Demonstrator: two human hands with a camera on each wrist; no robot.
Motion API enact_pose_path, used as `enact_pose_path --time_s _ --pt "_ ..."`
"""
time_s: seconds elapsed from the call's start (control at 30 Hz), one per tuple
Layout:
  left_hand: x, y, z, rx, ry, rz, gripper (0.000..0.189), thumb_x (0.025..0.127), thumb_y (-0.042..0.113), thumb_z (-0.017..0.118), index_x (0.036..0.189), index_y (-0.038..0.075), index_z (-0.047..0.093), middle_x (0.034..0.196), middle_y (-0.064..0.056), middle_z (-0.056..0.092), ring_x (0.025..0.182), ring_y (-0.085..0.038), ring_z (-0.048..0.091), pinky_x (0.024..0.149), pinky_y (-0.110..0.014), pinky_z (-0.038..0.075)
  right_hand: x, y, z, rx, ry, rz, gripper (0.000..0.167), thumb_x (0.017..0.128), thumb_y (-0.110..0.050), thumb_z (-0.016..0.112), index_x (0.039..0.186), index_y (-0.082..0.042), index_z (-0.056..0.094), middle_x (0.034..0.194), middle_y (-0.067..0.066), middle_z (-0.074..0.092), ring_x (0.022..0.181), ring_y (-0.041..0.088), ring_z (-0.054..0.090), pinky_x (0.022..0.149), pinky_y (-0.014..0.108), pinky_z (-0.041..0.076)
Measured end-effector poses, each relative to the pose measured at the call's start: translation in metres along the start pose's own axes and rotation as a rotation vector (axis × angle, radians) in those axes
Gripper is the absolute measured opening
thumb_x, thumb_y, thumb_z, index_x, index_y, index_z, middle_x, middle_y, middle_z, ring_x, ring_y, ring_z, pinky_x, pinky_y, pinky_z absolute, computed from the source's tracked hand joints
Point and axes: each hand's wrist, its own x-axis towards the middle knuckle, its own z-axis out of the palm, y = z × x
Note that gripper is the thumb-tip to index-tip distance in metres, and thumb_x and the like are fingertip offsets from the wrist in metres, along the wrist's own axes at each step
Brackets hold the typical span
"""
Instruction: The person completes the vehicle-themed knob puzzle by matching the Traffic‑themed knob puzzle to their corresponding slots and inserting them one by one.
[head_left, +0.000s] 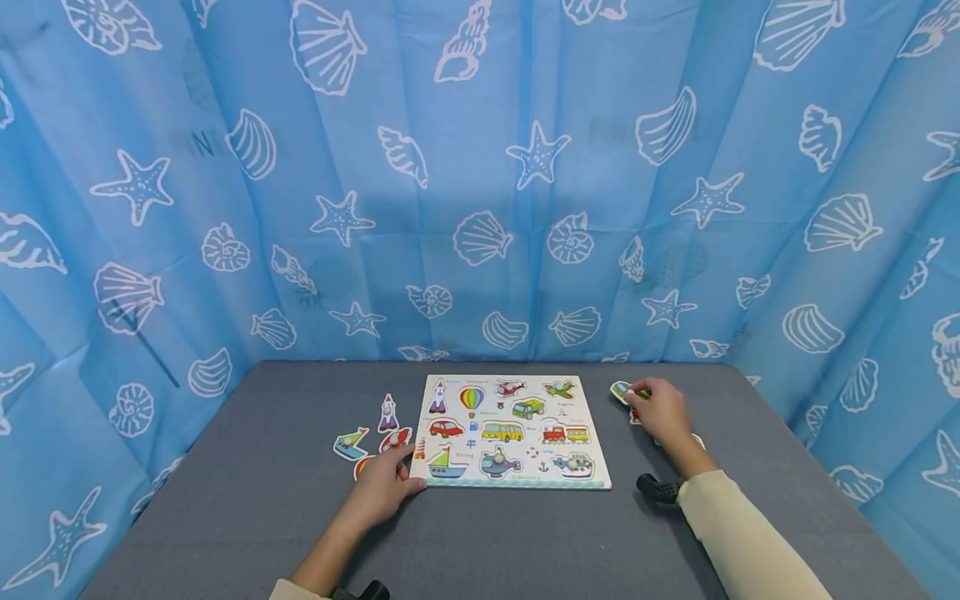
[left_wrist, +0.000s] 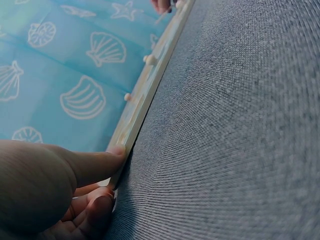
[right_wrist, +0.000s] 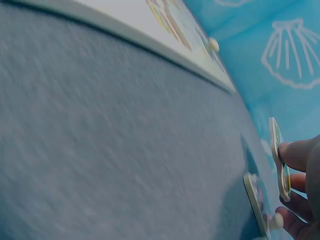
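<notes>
A wooden vehicle puzzle board (head_left: 517, 483) lies on the table, printed with a balloon, bus, train, boats and other vehicles. My left hand (head_left: 381, 490) grips its near left corner, the thumb (left_wrist: 102, 162) on top and the other fingers at the edge. Right of the board, my right hand (head_left: 663, 410) pinches a green puzzle piece (head_left: 620, 391). In the right wrist view this piece (right_wrist: 276, 150) is tilted on edge and raised above the cloth. Beneath it lies another knobbed piece (right_wrist: 255, 200), partly covered by the hand in the head view.
Left of the board lie a rocket piece (head_left: 387, 413), a sailboat piece (head_left: 350, 445) and a red piece (head_left: 395, 439). Another piece (head_left: 363, 465) is partly hidden by the left hand. A grey cloth (head_left: 525, 542) covers the table. A blue shell-patterned curtain (head_left: 480, 283) hangs behind it.
</notes>
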Motion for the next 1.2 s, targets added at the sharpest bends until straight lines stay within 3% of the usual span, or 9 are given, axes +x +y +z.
enact_pose_path --time_s 0.37,0.87,1.2 --pt "0.000 0.000 0.000 0.002 0.004 0.006 0.057 0.076 0.013 0.082 0.125 -0.007 0.059 0.065 0.003 0.045 0.054 -0.011 0.040 0.051 -0.026 0.031 -0.012 -0.026 0.015 0.060 -0.003 -0.053 0.021 0.092 -0.015 0.065 0.104 0.003 0.067 0.109 0.023 0.061 0.105 0.040 0.055 0.088 0.053 0.040" --pt "0.001 0.001 0.000 -0.023 -0.013 -0.016 0.058 0.077 0.011 0.081 0.128 -0.006 0.058 0.065 0.003 0.047 0.054 -0.011 0.042 0.051 -0.026 0.033 -0.026 -0.069 0.037 0.169 -0.094 -0.048 0.017 0.091 -0.016 0.068 0.101 -0.003 0.068 0.109 0.017 0.062 0.105 0.035 0.056 0.088 0.051 0.042" --pt "0.000 0.001 0.000 -0.028 0.002 0.001 0.059 0.076 0.010 0.082 0.126 -0.007 0.058 0.064 0.003 0.046 0.054 -0.012 0.041 0.051 -0.026 0.033 -0.025 -0.087 0.049 0.177 -0.117 -0.144 0.010 0.089 -0.015 0.070 0.094 -0.006 0.068 0.101 0.012 0.064 0.097 0.032 0.059 0.082 0.049 0.044"
